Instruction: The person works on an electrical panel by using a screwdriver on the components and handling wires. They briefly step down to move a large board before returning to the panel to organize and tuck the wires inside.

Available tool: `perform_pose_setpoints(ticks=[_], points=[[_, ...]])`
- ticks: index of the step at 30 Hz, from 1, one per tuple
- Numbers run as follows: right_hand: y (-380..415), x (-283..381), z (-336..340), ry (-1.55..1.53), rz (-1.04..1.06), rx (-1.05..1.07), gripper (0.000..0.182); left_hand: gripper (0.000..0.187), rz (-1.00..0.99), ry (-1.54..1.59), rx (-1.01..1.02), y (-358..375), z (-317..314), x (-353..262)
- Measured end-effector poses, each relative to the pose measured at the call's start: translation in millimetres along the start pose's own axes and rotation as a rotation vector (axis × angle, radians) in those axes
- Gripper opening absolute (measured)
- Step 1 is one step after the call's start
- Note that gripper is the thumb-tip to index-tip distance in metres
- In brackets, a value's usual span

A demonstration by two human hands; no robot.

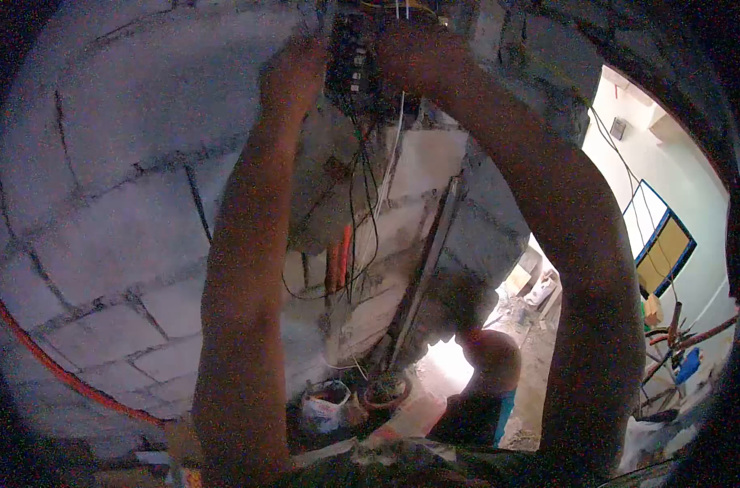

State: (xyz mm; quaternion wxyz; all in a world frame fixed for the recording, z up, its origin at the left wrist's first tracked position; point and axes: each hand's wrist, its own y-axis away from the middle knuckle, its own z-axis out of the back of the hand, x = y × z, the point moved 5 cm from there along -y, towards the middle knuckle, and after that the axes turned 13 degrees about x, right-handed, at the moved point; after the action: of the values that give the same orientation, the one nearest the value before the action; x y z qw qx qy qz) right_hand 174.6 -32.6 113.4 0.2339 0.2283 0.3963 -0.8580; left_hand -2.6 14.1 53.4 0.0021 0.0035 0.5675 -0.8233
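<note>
- Grey concrete block wall (117, 163) fills the left of the head view, its mortar joints rough and unplastered; a dark electrical box (355, 61) is set into it high up, which is why both arms reach overhead.
- Left hand (292, 69) rests against the left edge of the box, seemingly steadying it or the arm; the picture is too dim to tell whether its fingers are spread or curled round anything.
- Right hand (410, 53) sits at the box's right side near the top, close to pale wire ends (402, 10) that stick up above it. Whether it pinches a wire or only touches the box, I cannot tell.
- Black cables (360, 211) hang loose from the underside of the box down the wall, with an orange conduit (337, 260) beside them, left free so they can be fed upward.
- Another person (488, 366) crouches low near a bright doorway, well apart from the hands.
- On the floor by the wall lie a plastic bag (325, 407) and a round basin (386, 392), out of the way of the feet.
- Far right, a pale painted wall carries a framed window (664, 248).
</note>
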Motion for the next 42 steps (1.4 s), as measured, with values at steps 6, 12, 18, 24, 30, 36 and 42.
perform_pose_setpoints(ticks=[6,12,18,24,30,36,42], points=[[15.7,2.7,12.7,-0.170,0.258,-0.211,0.023,0.031,-0.039,-0.143,0.127,-5.0,23.8,-0.7],[14.4,6.9,24.1,0.012,0.187,-0.263,0.027,0.033,-0.081,0.020,-0.097,1.6,25.1,-1.7],[-3.6,11.1,-0.8,0.126,0.346,-0.028,0.029,0.036,0.002,0.061,0.096,-7.6,18.0,5.6],[-8.1,14.8,-0.3,-0.282,0.057,-0.104,0.029,0.034,-0.051,0.112,-0.035,9.6,37.9,-6.2],[13.2,23.2,23.8,-0.780,0.106,-0.479,0.053,0.037,0.001,0.451,0.115,19.6,52.9,-10.6],[31.8,56.8,2.8,-0.753,0.165,-0.855,0.064,0.038,0.027,0.310,-0.071,71.6,55.6,-66.8],[73.5,70.7,-29.2,-0.727,0.316,-0.877,0.050,0.038,-0.019,0.166,0.015,82.7,70.8,-77.2]])
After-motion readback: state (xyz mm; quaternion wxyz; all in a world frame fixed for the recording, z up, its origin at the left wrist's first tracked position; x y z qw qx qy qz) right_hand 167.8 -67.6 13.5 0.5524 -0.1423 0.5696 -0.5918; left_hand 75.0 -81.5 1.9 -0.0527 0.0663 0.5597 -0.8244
